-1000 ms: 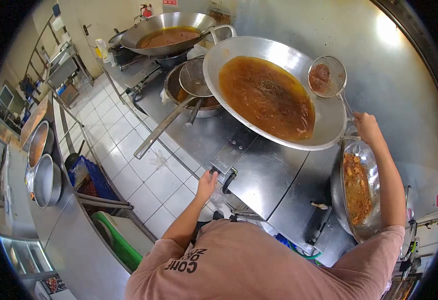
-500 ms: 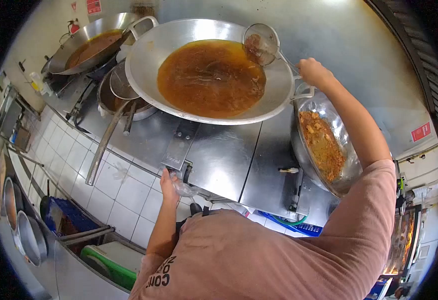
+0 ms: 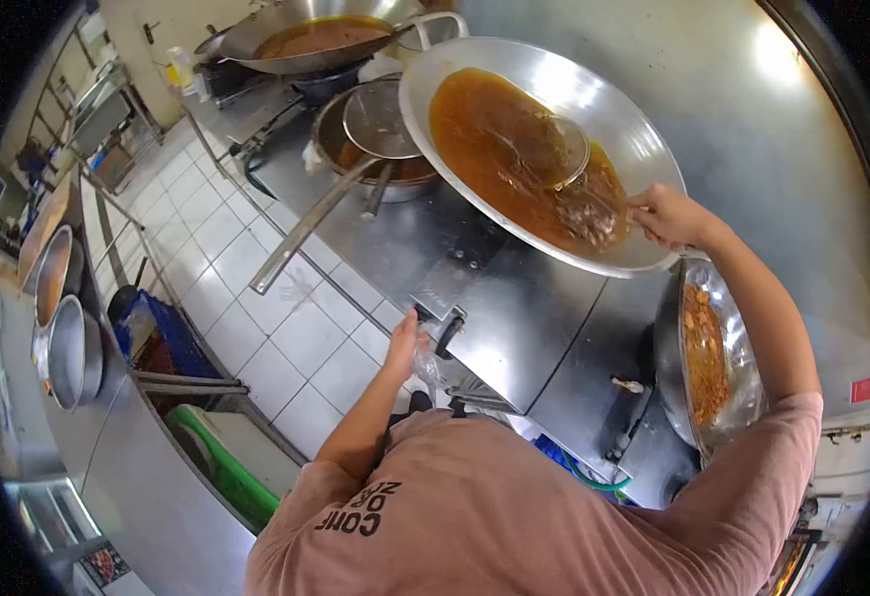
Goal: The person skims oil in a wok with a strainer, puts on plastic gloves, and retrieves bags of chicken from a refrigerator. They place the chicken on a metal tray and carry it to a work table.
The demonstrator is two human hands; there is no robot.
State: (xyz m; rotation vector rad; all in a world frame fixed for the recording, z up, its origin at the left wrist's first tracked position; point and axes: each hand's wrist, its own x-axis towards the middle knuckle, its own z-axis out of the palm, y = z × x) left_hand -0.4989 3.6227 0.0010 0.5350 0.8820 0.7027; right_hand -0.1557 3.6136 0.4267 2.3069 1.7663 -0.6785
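Observation:
My right hand (image 3: 671, 216) grips the handle of a round mesh strainer (image 3: 562, 154), its basket dipped into brown oil (image 3: 514, 129) in a large wide metal wok (image 3: 644, 139). Bubbles show in the oil close to that hand. My left hand (image 3: 408, 343) is low at the stove's front edge, fingers curled beside a dark knob (image 3: 422, 314). Clear crumpled plastic (image 3: 427, 368) hangs against it; exactly what the fingers hold is hidden.
Right of the wok stands a metal bowl (image 3: 743, 343) with orange-brown fried bits (image 3: 705, 358). Left are a pot (image 3: 331, 134) with a second long-handled strainer (image 3: 380, 119) across it and another wok (image 3: 246, 40) of oil. A steel counter (image 3: 157, 477) borders the tiled floor.
My right hand has lowered the strainer from above the wok's far rim into the oil. The camera view has turned, shifting the scene. My left hand stays at the stove edge.

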